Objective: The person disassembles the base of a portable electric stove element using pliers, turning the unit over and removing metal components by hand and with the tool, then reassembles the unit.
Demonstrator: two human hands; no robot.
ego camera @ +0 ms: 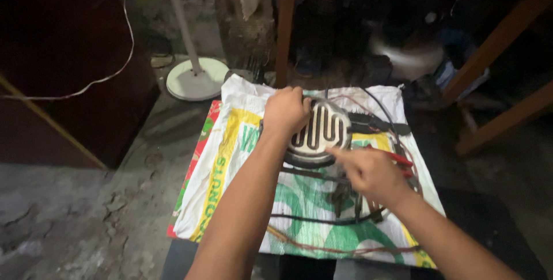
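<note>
While the left hand (pixel 286 110) curls closed over the far-left rim of the round grey hotplate with its zigzag heating coil (pixel 318 133), the right hand (pixel 368 171) sits just beside that plate's near-right edge, forefinger stretched onto the rim, other fingers folded. Beneath the hotplate lies a white woven sack printed in green and yellow (pixel 230 170), with red-handled pliers (pixel 394 158) and dark wires (pixel 322 220) on its near-right side.

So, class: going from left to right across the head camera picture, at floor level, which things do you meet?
Dark red cabinet → white round fan base → left hand on the round heater plate → right hand → red-handled tool → wooden frame.
</note>
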